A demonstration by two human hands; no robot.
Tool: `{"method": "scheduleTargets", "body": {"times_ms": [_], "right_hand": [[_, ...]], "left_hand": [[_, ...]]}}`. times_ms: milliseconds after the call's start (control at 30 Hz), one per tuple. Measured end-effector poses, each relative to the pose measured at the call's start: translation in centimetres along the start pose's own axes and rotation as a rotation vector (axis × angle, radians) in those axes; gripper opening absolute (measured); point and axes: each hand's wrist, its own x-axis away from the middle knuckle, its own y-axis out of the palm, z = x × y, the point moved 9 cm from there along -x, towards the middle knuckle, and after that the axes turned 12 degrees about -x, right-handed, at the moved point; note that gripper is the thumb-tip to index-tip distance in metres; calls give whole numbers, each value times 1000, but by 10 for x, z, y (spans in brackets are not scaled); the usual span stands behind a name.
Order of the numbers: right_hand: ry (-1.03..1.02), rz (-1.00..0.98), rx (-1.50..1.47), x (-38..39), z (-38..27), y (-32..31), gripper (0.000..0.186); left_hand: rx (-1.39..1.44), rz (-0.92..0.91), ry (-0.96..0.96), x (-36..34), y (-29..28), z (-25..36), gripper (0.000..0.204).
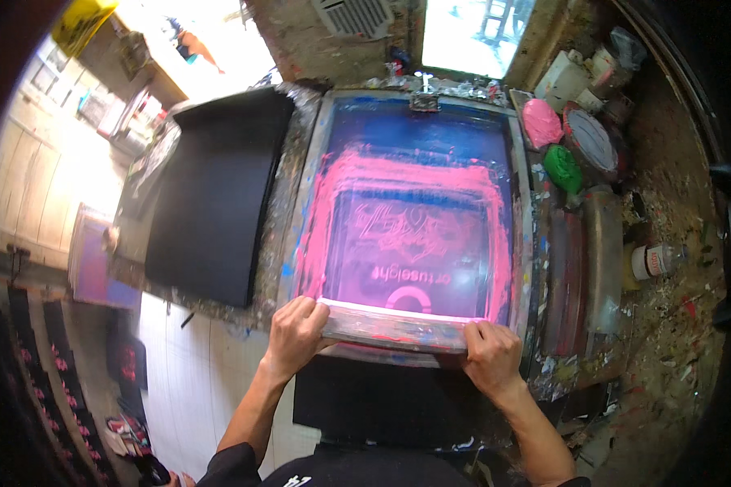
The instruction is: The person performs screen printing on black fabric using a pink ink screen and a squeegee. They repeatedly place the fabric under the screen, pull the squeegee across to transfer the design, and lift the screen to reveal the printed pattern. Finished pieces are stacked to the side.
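Note:
A screen-printing frame [525,243] lies in front of me, its mesh bluish purple toward the far end. Pink ink [414,170] is smeared in a band across the far part and down both sides, around a lettered design in the middle. Across the near end of the mesh sits a long squeegee [394,326] with a paint-stained handle. My left hand [295,333] is closed around its left end. At its right end, my right hand [493,351] grips it with curled fingers. What lies under the mesh is partly hidden.
A black sheet-covered board [215,195] lies to the left. Right of the frame are a pink lump [542,123], a green lump [562,168], a round tub [590,140] and a labelled bottle [656,262]. A metal clamp [424,99] holds the frame's far edge.

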Motion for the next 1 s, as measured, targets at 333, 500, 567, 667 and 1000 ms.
{"method": "scheduleTargets", "body": {"times_ms": [333,500,567,667,1000], "right_hand": [[13,97,172,34,-31,-11,59],[25,260,51,37,-62,7,52],[-87,416,77,42,-78,-6,50],[-229,663,142,40,-99,-56,51],[-324,773,277,-176,-128,-299,67]], "left_hand": [[-101,172,-356,89,-21,-20,122],[67,178,-413,118,7,-56,136],[181,188,-430,116,4,-64,137],[190,380,-429,96,-51,-64,139],[477,702,-270,-85,-70,-101,46]]}}
